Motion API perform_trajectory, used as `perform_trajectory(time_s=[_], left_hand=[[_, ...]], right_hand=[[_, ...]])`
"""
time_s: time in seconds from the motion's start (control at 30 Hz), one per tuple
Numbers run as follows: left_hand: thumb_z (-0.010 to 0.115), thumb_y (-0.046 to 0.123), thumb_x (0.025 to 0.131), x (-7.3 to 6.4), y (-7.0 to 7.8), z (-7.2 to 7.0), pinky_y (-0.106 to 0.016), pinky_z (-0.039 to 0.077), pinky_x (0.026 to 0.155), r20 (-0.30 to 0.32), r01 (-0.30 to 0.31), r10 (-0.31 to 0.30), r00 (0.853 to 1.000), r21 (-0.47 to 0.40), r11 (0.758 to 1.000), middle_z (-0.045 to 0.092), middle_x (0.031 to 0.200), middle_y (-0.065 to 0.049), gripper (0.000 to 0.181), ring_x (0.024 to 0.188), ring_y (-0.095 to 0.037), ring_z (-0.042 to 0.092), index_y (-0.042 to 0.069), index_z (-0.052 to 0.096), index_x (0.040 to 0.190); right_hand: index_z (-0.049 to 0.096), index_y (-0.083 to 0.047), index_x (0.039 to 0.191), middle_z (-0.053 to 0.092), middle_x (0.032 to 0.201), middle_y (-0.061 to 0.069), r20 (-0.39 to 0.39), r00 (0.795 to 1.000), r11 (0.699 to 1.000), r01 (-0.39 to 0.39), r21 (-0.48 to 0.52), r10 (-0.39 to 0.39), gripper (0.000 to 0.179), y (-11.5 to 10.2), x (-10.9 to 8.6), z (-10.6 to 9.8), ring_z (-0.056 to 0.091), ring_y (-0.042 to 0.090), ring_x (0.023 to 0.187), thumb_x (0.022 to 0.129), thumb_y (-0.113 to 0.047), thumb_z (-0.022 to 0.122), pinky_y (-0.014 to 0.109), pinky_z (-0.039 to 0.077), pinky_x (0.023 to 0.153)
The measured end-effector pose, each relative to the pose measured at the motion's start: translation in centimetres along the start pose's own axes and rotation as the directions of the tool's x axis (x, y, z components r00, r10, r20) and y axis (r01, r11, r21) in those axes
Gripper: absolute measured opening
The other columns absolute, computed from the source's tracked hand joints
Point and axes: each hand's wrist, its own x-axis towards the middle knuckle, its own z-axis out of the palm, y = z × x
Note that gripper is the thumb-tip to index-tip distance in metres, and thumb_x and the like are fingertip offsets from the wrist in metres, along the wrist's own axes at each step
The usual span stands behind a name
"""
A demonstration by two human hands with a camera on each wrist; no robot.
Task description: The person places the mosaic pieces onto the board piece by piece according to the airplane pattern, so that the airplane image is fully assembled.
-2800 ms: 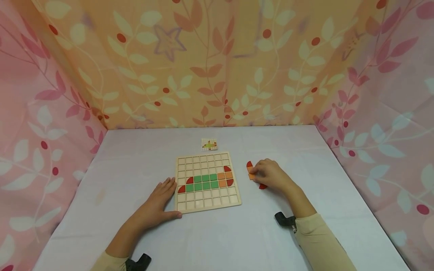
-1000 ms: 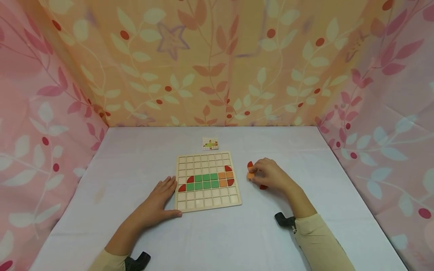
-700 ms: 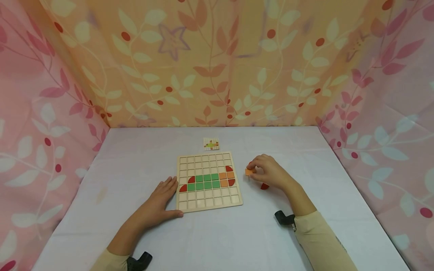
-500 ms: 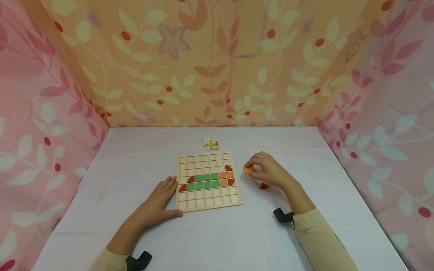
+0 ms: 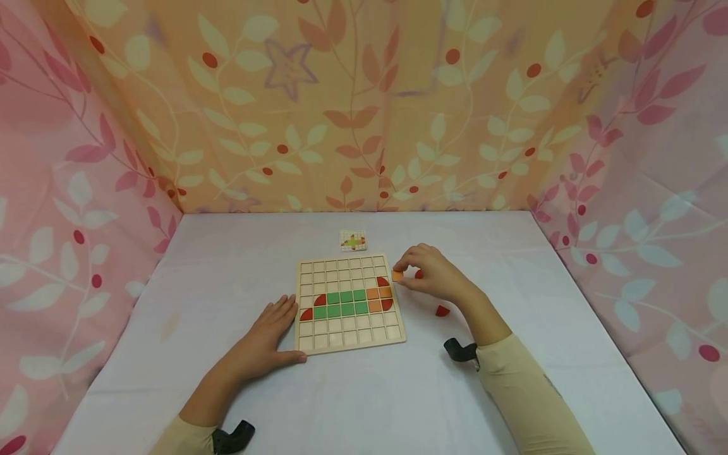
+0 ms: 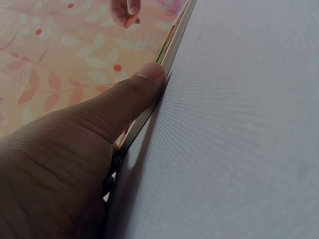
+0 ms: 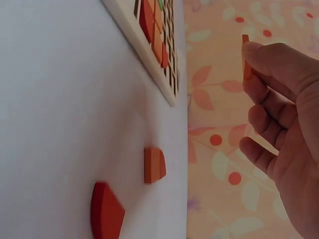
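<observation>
A square wooden grid board [image 5: 334, 340] lies on the white table, with a block of green tiles [image 5: 346, 303], several orange tiles [image 5: 375, 306] and red quarter-round tiles [image 5: 306, 314] set in it. My left hand [image 5: 258, 347] rests at the board's left edge, fingers straight, thumb [image 6: 149, 72] against its near corner. Between thumb and fingers my right hand [image 5: 433, 273] pinches an orange square tile [image 7: 245, 57], held up beside the board's right edge. Below that hand lie a red quarter-round tile [image 7: 107, 211] and an orange tile [image 7: 151, 165] with a reddish piece behind it.
A small pattern card [image 5: 353, 241] lies beyond the board's far edge. Black wrist devices [image 5: 234, 437] are strapped on both forearms. Pink and orange patterned cloth [image 5: 352, 107] walls in the table at the back and sides.
My right hand has picked an orange tile off the table and moved it up and left toward the board. The left hand has stayed put.
</observation>
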Motion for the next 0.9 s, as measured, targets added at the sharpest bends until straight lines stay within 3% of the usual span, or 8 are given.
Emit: perform_trajectory(time_s=[0.47,0.9], left_hand=[[0.080,0.066,0.076,-0.1,0.0,0.0,-0.051,0.012,0.129,0.001,0.008,-0.008,1.000,-0.003,1.000,0.017,0.172,-0.008,0.119,0.160,-0.029,0.011,0.006,0.025,0.162],[0.079,0.069,0.076,0.0,0.0,0.2,-0.049,0.013,0.129,-0.009,0.011,-0.011,1.000,-0.004,1.000,0.019,0.171,-0.007,0.119,0.159,-0.029,0.012,0.006,0.026,0.162]], right_hand=[[0.079,-0.021,0.109,0.071,0.107,-0.009,0.018,0.995,0.995,0.099,0.026,-0.099,0.019,-2.3,4.3,1.7,0.057,0.016,0.107,0.091,-0.029,0.079,0.042,0.044,0.104],[0.079,-0.022,0.108,0.070,0.106,-0.010,0.080,0.995,0.997,0.062,0.042,-0.065,0.020,-3.8,7.1,5.3,0.057,0.014,0.109,0.092,-0.033,0.077,0.041,0.044,0.109]])
